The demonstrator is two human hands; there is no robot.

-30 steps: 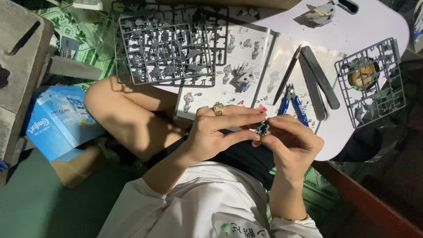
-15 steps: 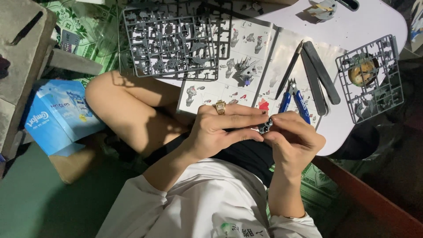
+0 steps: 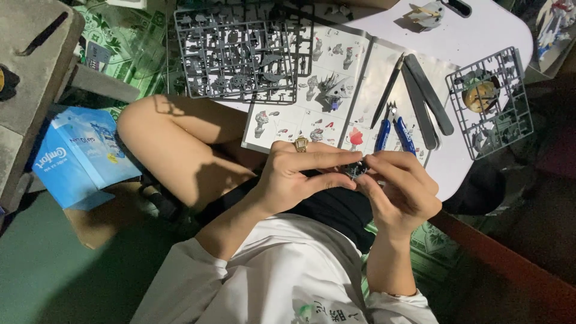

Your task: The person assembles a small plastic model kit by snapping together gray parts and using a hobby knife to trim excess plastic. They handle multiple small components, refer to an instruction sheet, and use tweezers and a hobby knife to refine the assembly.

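Observation:
My left hand (image 3: 300, 177), with a gold ring on one finger, and my right hand (image 3: 402, 189) meet in front of my chest. Both pinch a small dark grey model part (image 3: 355, 171) between their fingertips. The part is mostly hidden by the fingers. Just beyond my hands, an open instruction booklet (image 3: 312, 90) lies on the white table (image 3: 474, 36), with blue-handled nippers (image 3: 393, 133) resting at its near edge.
Grey sprue frames of parts (image 3: 240, 57) lie at the booklet's left; another sprue (image 3: 492, 102) sits at the right. Dark tweezers and a file (image 3: 426, 102) lie beside the nippers. A blue packet (image 3: 78, 156) is on the floor by my bare knee (image 3: 174, 144).
My hands stay together on the small part with only slight finger shifts. The view has drifted a little.

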